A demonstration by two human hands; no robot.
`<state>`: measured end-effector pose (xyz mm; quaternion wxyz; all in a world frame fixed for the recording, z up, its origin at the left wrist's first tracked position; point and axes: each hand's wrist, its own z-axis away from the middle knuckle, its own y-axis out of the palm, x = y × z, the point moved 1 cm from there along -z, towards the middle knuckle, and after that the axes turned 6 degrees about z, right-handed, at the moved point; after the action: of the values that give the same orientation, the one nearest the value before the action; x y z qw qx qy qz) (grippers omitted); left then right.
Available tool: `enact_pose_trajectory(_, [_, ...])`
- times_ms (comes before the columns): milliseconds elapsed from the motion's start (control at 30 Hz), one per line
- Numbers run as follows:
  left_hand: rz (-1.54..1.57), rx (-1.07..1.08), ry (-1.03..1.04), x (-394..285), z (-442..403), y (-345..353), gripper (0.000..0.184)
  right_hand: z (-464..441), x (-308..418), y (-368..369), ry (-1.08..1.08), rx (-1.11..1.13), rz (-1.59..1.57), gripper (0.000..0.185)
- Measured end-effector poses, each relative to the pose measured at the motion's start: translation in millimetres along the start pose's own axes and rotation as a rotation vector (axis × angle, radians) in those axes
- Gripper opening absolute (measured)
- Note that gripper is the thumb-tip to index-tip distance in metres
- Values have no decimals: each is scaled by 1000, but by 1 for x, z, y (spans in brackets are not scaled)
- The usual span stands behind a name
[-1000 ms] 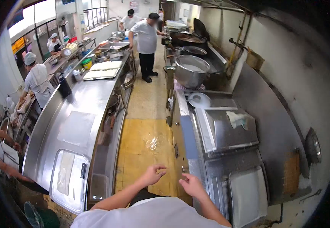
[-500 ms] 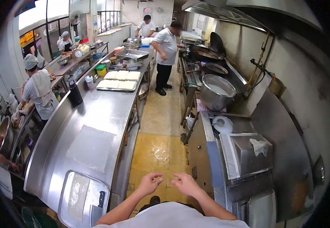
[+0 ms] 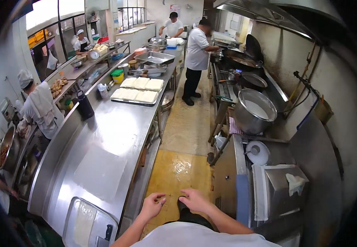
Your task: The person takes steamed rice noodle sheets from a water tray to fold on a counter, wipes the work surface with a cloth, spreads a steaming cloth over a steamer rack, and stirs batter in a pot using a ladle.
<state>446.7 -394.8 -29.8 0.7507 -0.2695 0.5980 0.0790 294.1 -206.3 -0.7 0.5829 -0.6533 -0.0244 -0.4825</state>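
My left hand [image 3: 153,205] and my right hand [image 3: 194,201] are held out in front of my body above the yellow floor [image 3: 178,173]. Their fingers are loosely curled and apart, with nothing in either. Nearest to my left hand is the steel worktable [image 3: 116,142], where a pale translucent sheet [image 3: 100,172] lies flat. At its near end a metal tray [image 3: 69,222] bears a white sheet [image 3: 84,220] and a black-handled knife [image 3: 109,232]. To the right of my right hand stands a steel counter [image 3: 227,181].
Farther along the worktable are a tray of white slabs [image 3: 139,90], a dark bottle [image 3: 85,105] and a deep pan [image 3: 155,58]. A big pot [image 3: 254,111] sits right, beyond a round white lid [image 3: 257,152]. One person [image 3: 197,49] stands at the stove; others work left and behind.
The view has shifted, so the surroundings sit farther right. One of my feet now shows forward below my hands. The person at the stove now has an arm stretched toward it.
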Motion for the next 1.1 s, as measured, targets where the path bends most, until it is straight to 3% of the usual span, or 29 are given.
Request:
enact_pose_trajectory(133, [8, -36, -47, -25, -50, 15, 30, -52, -29, -19, -84, -14, -39, 50])
enact_pose_trajectory(267, [-11, -73, 54, -49, -98, 28, 27, -97, -42, -50, -197, -3, -13, 51])
enact_pose_trajectory(367, [-40, -99, 66, -62, -121, 31, 29, -128, -46, -73, -161, 115, -55, 50])
enact_pose_trajectory(567, [57, -222, -10, -83, -153, 30, 28, -186, -51, -85, -342, -4, -24, 50])
enact_pose_trajectory(667, [12, -215, 18, -65, -170, 18, 32, -204, -35, -96, -189, 171, -61, 51])
enact_pose_trajectory(767, [-65, -149, 4, -52, -192, -6, 36, -229, -36, -74, -262, 41, -47, 47])
enact_pose_trajectory(867, [51, -107, -30, -43, -215, -31, 37, -253, -19, -72, -150, 49, -51, 41])
enact_pose_trajectory(967, [114, -143, 65, -29, -234, -54, 38, -272, 32, -93, 128, 251, -2, 38])
enact_pose_trajectory(1100, [29, -116, 103, -4, -256, -83, 35, -310, 27, -62, -123, -59, -16, 30])
